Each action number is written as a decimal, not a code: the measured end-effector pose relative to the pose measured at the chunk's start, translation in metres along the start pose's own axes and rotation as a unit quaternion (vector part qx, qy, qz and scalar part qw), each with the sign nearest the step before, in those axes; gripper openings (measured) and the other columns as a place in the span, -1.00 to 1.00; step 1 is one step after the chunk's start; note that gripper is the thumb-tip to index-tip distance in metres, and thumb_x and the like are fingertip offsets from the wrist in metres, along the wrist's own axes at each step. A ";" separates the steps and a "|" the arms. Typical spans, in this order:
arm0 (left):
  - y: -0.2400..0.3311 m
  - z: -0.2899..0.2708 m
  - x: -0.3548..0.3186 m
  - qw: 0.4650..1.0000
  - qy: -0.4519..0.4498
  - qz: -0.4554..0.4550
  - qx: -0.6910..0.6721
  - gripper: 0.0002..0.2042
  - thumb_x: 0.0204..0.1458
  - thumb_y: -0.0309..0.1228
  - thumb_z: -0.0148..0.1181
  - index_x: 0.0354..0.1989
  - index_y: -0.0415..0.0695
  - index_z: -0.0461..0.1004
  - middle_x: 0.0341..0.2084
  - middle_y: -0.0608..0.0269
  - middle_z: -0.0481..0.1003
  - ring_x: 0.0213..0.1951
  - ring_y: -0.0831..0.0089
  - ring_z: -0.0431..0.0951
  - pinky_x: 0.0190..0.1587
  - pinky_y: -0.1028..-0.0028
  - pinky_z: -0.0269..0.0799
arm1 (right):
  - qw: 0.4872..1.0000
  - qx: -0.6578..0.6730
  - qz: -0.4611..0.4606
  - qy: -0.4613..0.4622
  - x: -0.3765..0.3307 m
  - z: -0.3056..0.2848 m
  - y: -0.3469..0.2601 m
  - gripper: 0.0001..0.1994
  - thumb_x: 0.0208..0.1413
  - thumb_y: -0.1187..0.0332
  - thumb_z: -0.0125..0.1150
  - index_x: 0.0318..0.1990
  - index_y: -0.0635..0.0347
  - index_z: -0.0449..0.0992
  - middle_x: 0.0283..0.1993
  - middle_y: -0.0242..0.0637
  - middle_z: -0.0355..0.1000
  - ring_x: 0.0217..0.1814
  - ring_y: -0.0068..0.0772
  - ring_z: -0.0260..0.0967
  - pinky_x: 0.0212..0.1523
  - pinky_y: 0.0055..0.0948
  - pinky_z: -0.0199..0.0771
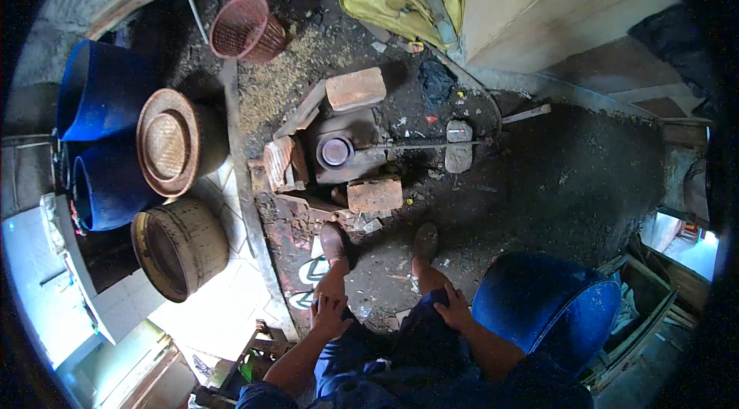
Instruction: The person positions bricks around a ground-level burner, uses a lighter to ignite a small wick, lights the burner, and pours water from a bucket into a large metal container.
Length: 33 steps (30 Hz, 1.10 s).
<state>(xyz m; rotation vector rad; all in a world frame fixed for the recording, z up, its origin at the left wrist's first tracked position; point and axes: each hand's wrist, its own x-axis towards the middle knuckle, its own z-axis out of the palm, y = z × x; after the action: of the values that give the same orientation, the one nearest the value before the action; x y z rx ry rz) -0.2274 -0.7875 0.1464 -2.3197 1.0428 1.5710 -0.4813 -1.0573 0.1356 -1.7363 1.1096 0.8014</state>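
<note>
My left hand (329,318) rests on my left knee with its fingers spread, holding nothing. On the other knee lies my right hand (454,309), its fingers apart along the dark blue trousers (419,324). Beyond my shoes (333,243), a low stove ringed with bricks stands on the dirt floor. A round metal burner (336,150) is in its middle. One brick (375,195) lies on the near side and another brick (356,89) on the far side. From the burner a thin pipe (416,146) runs right, across a grey block (459,146).
At left stand blue barrels (108,93), a woven basket (168,143) and a beige tub (181,247). A pink plastic basket (248,28) and a yellow sack (400,1) are farther off. Another blue barrel (539,305) lies close by my right arm. Flip-flops (312,272) sit left of my feet.
</note>
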 end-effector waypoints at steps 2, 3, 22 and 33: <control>0.010 -0.002 -0.029 0.999 -0.006 -0.044 -0.018 -0.32 -0.09 0.07 0.07 0.26 0.25 0.04 0.29 0.07 -0.13 0.29 -0.09 -0.18 0.18 -0.17 -0.11 | 1.000 -0.001 0.015 -0.013 -0.011 0.001 0.009 -0.17 -0.04 -0.07 0.11 0.33 -0.02 -0.14 0.26 0.34 -0.13 0.27 0.35 -0.07 0.24 -0.05 0.02; 0.011 -0.001 -0.038 0.998 -0.027 -0.052 -0.038 -0.32 -0.08 0.07 0.06 0.26 0.25 0.04 0.29 0.07 -0.15 0.29 -0.10 -0.19 0.18 -0.17 -0.10 | 0.999 0.000 0.023 -0.027 -0.016 0.001 0.012 -0.17 -0.04 -0.08 0.10 0.33 -0.05 -0.15 0.28 0.32 -0.15 0.27 0.34 -0.07 0.24 -0.05 0.02; 0.050 -0.064 -0.097 0.907 -0.225 -0.083 -0.347 -0.18 -0.04 0.11 0.07 0.28 -0.16 -0.06 0.21 -0.17 0.06 0.21 0.05 0.13 0.21 0.27 0.08 | 0.985 0.038 0.050 -0.161 -0.073 -0.058 0.032 -0.24 -0.01 -0.21 -0.06 0.30 -0.07 0.00 0.34 0.10 -0.15 0.36 0.17 -0.18 0.32 -0.14 -0.11; 0.070 -0.121 -0.022 0.951 -0.281 0.041 -0.124 -0.17 -0.01 0.13 0.02 0.25 -0.27 -0.03 0.20 -0.10 0.10 0.20 0.18 0.15 0.17 0.30 0.13 | 0.983 0.156 -0.012 -0.095 -0.139 -0.053 0.037 -0.48 0.03 0.00 -0.04 0.19 -0.26 0.21 0.31 -0.10 0.01 0.28 0.11 0.01 0.22 0.00 0.05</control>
<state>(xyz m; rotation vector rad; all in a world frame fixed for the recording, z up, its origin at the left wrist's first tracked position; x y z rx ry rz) -0.1837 -0.8879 0.2355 -1.7750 0.8388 2.3151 -0.5660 -1.0662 0.2624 -1.3807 1.0217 0.7186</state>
